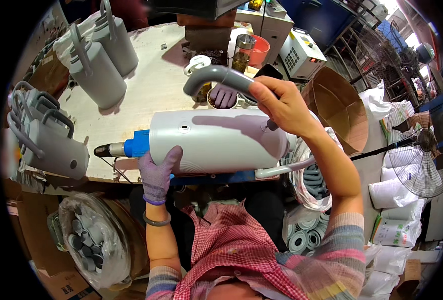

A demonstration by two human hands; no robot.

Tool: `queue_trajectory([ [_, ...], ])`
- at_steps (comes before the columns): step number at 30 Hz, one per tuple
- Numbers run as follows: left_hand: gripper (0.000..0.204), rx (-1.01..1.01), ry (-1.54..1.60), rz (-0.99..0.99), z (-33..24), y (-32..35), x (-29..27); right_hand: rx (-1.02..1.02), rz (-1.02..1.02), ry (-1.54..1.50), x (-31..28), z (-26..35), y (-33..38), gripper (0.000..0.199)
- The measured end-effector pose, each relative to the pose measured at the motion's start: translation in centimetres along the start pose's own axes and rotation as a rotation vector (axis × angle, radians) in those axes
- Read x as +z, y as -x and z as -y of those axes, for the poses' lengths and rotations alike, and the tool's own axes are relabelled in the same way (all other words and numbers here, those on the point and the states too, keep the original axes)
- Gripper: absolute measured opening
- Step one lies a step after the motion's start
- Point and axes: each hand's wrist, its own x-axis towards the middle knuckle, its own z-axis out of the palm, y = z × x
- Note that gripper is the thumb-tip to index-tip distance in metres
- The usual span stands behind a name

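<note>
Head view
Left hand [157,172]: in a purple glove, with a bangle at the wrist; its grip is wrapped on the lower left side of the grey cylinder housing [216,140], thumb up against the shell.
Right hand [281,105]: bare; its grip is clamped on the curved grey handle [214,77], fingers folded over the pipe where it bends down toward the housing's right end.
Grey cylinder housing: lies on its side across the near edge of the worktop [151,85], just in front of the person's chest, between the two hands; a small hole shows on its upper face.
Blue fitting [137,145]: sticks out of the housing's left end, with a dark metal tip [107,149] beyond it.
Curved grey handle: arches above the housing, its open end pointing left and down; whether its far end is seated in the housing I cannot tell.
Finished grey units [104,57]: two stand upright at the back left of the worktop, more [46,140] lie clustered at the left edge, each with a handle on.
Purple glove in a cup [224,96]: behind the housing, beside a glass jar [242,52].
Bag of grey parts [89,237]: clear plastic, on the floor at lower left.
Cardboard drum [339,107]: open, to the right of the worktop.
Fan [421,160]: wire-guarded, far right.
</note>
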Motion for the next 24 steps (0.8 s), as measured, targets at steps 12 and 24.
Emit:
queue_trajectory([
  [12, 0.041, -0.082, 0.031, 0.021, -0.3, 0.0, -0.2, -0.134, 0.088, 0.340, 2.3, -0.7, -1.5, 0.036],
  [24, 0.035, -0.144, 0.089, 0.017, -0.8, 0.3, -0.2, -0.164, 0.040, 0.288, 2.3, -1.3, -1.1, 0.032],
])
